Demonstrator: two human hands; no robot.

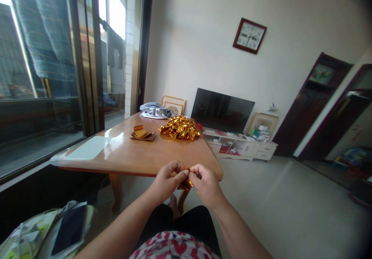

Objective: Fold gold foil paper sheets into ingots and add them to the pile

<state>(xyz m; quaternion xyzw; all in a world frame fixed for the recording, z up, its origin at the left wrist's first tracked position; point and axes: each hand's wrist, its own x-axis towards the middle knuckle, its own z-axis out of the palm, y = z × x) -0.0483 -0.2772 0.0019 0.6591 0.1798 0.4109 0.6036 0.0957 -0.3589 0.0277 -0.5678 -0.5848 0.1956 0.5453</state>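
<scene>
Right now you are pinching a small piece of gold foil paper between both hands, just off the near edge of the table.

Your left hand and right hand both have fingertips pressed together on the foil, held in the air over your lap. On the tabletop, a pile of folded gold pieces sits toward the far edge, with a stack of flat gold sheets just to its left. To my eye the foil is thin and slippery: pull too hard and it could tear, and a loose pinch could let it drop to the floor.
</scene>
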